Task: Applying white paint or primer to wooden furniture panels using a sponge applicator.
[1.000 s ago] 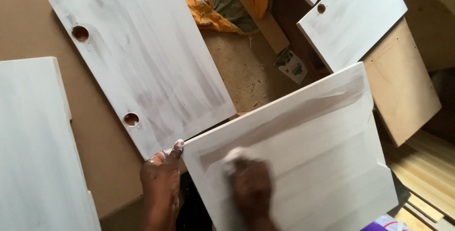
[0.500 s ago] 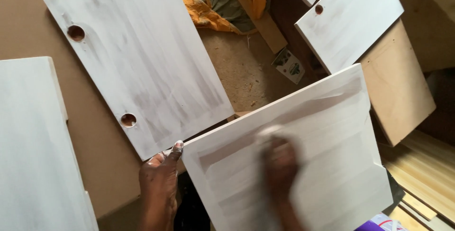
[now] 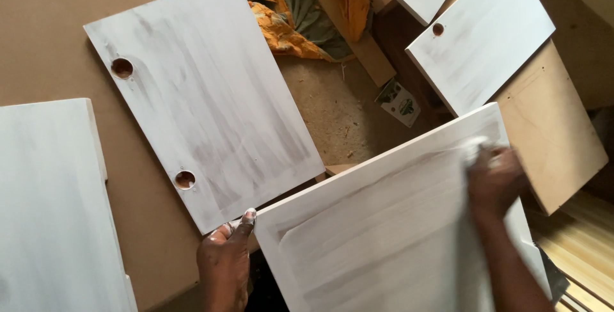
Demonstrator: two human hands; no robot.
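Since a second ago, the right hand (image 3: 495, 181) has travelled from the near left part of the white-coated panel (image 3: 390, 235) to its far right corner, so the rubbing stroke has now crossed the full face. That hand is blurred; its grip is closed on a small pale pad (image 3: 474, 149) pressed flat to the surface. The left hand (image 3: 225, 262) stays at the panel's near left corner, thumb on the edge, steadying it; whether its fingers are closed underneath cannot be told. The panel lies tilted in front of the person, overlapping a brown board (image 3: 550, 126). Its coating is streaky, with grey-brown bands and a recessed frame line. A drilled white panel (image 3: 204, 94) lies just beside it.
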